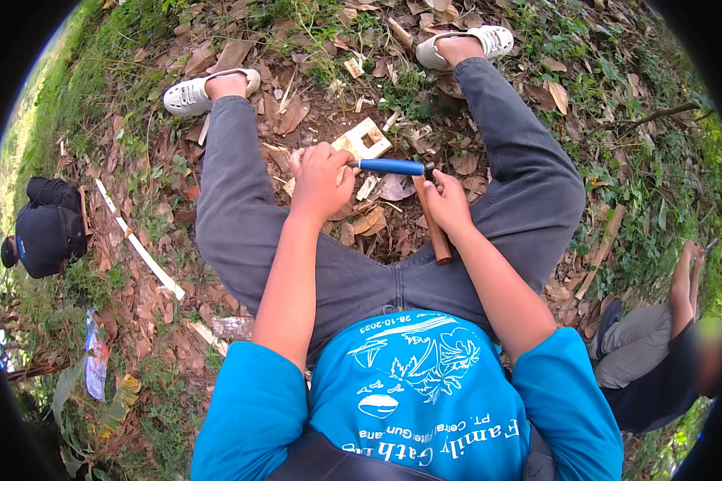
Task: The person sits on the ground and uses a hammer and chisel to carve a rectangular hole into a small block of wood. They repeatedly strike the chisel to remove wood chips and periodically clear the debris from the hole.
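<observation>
- The blue-handled tool [391, 167] lay level between the knees, above the leafy ground [176, 208].
- Left hand [321, 180] wrapped closed fingers round its left end; beyond it sat a pale wood block [365, 138].
- Right hand [447, 204] pinched a brown stick [433, 232] at the tool's right end.
- Legs hemmed both sides; open ground lay ahead.

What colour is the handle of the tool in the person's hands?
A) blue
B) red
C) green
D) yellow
A: the tool's handle is plainly blue, running from the left hand across toward the right hand, which also rests on a brown wooden stick.
</observation>
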Tool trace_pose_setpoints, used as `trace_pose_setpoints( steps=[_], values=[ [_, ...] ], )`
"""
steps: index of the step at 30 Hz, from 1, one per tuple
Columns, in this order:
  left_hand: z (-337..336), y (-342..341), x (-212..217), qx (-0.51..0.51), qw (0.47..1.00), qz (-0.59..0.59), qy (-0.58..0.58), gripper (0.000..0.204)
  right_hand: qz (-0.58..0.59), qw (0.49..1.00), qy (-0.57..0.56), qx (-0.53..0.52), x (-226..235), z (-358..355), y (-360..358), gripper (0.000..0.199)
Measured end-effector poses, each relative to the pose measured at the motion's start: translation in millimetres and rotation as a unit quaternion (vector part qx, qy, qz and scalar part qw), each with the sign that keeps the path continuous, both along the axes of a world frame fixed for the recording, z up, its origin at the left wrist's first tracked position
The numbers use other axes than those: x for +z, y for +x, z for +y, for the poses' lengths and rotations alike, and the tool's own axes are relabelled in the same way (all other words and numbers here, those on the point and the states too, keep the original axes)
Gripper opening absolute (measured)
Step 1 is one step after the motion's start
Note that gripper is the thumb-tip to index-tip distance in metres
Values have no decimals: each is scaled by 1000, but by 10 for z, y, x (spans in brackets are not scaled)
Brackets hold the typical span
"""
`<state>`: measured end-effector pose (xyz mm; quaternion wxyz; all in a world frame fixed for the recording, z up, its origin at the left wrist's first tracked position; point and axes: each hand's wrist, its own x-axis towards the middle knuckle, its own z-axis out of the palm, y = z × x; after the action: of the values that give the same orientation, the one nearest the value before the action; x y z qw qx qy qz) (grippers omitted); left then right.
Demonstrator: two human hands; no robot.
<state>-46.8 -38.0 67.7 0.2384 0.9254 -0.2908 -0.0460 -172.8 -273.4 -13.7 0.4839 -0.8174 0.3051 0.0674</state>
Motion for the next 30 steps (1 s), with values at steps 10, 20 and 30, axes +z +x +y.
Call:
trace_pose_setpoints(
  steps=[10, 20, 30],
  values=[
    [0, -110, -313, -129, 980, 103, -114, 12, 26, 940, 202, 272, 504, 291, 129, 55],
    [139, 117, -833, 170, 956, 82, 225, 117, 69, 987, 116, 86, 294, 280, 82, 55],
    [170, -33, -835, 171, 876, 331, 306, 117, 80, 977, 34, 193, 547, 239, 191, 52]
  ],
)
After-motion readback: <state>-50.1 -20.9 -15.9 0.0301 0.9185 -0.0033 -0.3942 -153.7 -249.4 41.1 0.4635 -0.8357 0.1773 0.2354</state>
